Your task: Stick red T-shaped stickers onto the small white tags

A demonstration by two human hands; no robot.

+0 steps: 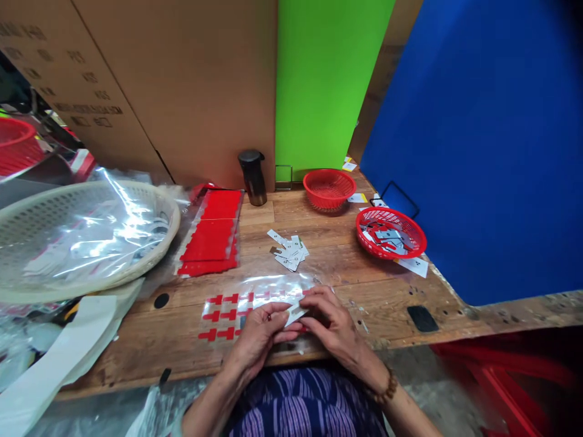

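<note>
My left hand (260,335) and my right hand (331,320) meet near the front edge of the wooden table. Between them is a small white card tag (295,312), pinched by the fingers of both. Under my hands lies a clear plastic sheet (213,303) bearing rows of red T-shaped stickers (220,315); my hands cover part of it. Just beyond, a loose pile of similar white tags (289,250) rests on the wood. Further left lies a stack of red sticker sheets (213,224).
A white basket (170,243) with plastic-wrapped items fills the left. A dark bottle (253,179) stands at the back. One red basket (328,188) sits behind; another red basket (412,247) at right holds tags. Cardboard, green and blue panels (478,152) bound the table.
</note>
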